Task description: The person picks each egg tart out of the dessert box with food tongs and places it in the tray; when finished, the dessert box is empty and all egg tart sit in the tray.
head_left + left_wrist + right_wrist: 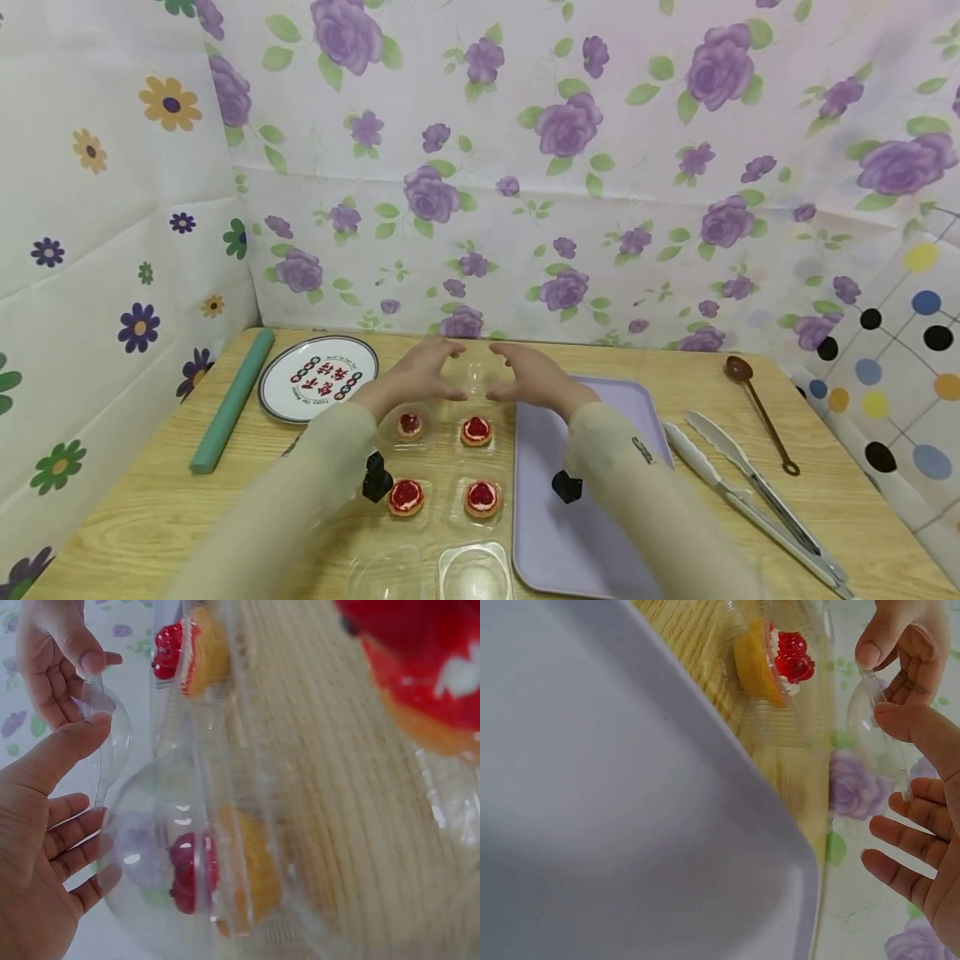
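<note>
Both hands hold a clear domed plastic lid [476, 377] over the back of the table. My left hand [420, 372] pinches one edge between thumb and fingers, and my right hand [534, 377] pinches the opposite edge. In the left wrist view the lid [114, 746] is seen edge-on, its dome bulging toward the table. Just below sits a red-topped tart [476, 431] in a clear plastic container. Left of it, another tart [409, 425] is under a clear dome. Two more tarts [406, 497] [482, 498] in clear containers stand nearer me.
A lilac tray [543, 533] lies right of the tarts, under my right forearm. Farther right are tongs [757, 504] and a brown spoon [761, 408]. A white plate [281, 387] and a green roll [234, 400] lie left. Clear plastic pieces [442, 575] sit at the front.
</note>
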`<state>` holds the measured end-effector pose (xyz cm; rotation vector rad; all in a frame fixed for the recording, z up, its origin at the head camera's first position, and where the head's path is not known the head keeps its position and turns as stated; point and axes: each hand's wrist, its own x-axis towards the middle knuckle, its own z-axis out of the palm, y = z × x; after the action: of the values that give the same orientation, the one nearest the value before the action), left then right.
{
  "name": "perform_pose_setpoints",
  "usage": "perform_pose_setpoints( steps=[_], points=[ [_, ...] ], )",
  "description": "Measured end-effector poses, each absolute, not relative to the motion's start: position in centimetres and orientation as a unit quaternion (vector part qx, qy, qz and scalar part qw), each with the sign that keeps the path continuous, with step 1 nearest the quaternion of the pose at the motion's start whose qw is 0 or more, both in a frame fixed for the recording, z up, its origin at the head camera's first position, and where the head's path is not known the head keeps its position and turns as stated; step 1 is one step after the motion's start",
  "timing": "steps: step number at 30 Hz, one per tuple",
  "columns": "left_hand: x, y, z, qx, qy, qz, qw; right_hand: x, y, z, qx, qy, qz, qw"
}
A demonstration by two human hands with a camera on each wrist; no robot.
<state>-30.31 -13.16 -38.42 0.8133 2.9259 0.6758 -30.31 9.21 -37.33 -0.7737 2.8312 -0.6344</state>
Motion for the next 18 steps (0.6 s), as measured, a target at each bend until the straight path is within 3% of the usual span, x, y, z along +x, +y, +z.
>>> perform_pose_setpoints(
  steps=[18],
  points=[
    [-31.7, -12.1, -40.2, 0.215, 0.948, 0.222, 0.079, -31.8, 8.9, -39.1, -0.217, 0.952, -0.182, 0.113]
  ],
)
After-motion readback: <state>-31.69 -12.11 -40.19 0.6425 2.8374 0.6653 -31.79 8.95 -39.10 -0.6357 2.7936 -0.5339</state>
